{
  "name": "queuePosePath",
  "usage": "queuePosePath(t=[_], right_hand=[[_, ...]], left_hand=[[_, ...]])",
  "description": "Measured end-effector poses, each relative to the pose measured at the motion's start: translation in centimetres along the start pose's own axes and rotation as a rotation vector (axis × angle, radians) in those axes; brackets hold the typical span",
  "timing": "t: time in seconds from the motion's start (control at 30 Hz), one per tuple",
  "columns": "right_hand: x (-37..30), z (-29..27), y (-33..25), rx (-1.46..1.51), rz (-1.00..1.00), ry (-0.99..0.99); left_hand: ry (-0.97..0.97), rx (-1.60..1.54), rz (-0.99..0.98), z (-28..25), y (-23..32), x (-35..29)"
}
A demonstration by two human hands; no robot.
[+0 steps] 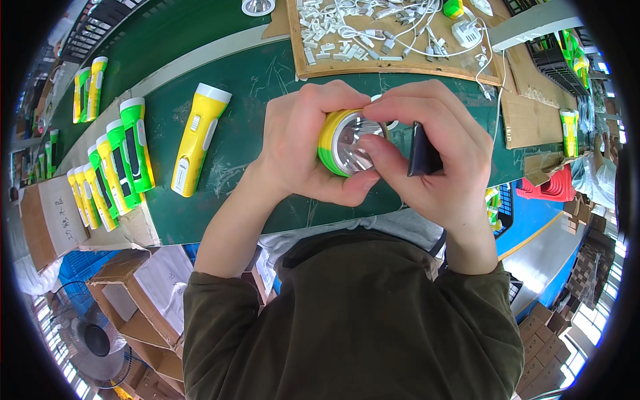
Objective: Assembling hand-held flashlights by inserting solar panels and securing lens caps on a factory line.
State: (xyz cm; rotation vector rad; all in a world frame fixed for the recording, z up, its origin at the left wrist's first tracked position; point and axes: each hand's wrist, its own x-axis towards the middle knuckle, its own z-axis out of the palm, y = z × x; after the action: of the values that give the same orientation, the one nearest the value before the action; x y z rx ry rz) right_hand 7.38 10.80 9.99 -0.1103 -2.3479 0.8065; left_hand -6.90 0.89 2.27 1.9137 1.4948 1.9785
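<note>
In front of me, my left hand [300,143] is wrapped round a yellow and green flashlight [325,155], its reflector end turned up. The silvery reflector [352,143] shows inside a pale rim. My right hand [443,150] curls over from the other side, its thumb at the reflector and its index finger by the rim. Tucked in that same hand is a dark flat object [424,155] whose kind I cannot make out. Part of a white ring shape shows behind the right fingers. A yellow flashlight [200,141] with a white head lies on the green table left of my hands.
Several green and yellow flashlights [137,147] stand in a row at the table's left edge. A wooden tray [393,68] of white cables and small connectors lies at the far side. Cardboard [530,120] is to the right, red plastic stools [550,185] beyond. A fan [97,339] stands lower left.
</note>
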Motion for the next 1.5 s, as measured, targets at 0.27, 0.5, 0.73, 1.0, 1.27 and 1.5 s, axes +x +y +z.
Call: queuePosePath(t=[0.27,0.5,0.73,1.0,1.27,1.5], right_hand=[[0.2,-0.3,0.2,0.031,0.034,-0.031],[0.0,-0.8,-0.2,0.177,0.303,-0.089],[0.0,-0.8,-0.3,0.145,0.345,-0.084],[0.2,-1.0,-0.3,0.158,0.331,-0.093],[0.3,-1.1,-0.4,0.165,0.380,-0.109],[0.1,-1.0,-0.4,0.199,0.393,-0.109]], left_hand=[[-0.007,-0.018,0.049,0.2,-0.6,-0.2],[-0.015,-0.031,0.016,0.3,-0.4,-0.2],[-0.004,-0.018,-0.002,0.2,-0.3,-0.3],[-0.018,-0.015,0.024,0.3,-0.5,0.0],[-0.003,-0.046,0.095,0.5,-1.0,0.0],[-0.030,0.002,0.059,0.2,-0.2,0.2]])
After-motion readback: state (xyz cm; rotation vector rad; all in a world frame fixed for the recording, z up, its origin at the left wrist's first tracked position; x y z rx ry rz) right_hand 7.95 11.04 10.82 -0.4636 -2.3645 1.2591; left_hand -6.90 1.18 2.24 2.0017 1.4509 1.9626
